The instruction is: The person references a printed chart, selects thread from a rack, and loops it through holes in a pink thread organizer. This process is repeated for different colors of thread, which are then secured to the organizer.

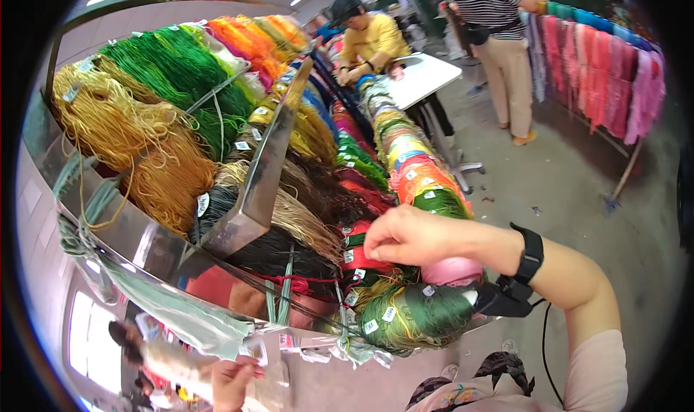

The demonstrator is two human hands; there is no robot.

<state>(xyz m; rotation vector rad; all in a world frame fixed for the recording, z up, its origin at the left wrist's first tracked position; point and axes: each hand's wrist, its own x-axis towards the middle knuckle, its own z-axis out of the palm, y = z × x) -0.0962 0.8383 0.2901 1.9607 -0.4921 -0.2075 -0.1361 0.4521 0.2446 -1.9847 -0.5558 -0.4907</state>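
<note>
My right hand reaches in from the lower right, a black band on its wrist. Its fingers are bent together at a red thread skein with small white tags; what lies between the fingertips is hidden. Below hangs a dark green skein, also tagged, beside a pink skein. A hand at the lower left, apparently my left hand, has its fingers pinched close to a small pale piece that is too unclear to name.
A shiny metal frame holds many coloured skeins, among them a golden one and a green one. A person in yellow works by a white table. Another person stands near a rack of pink skeins.
</note>
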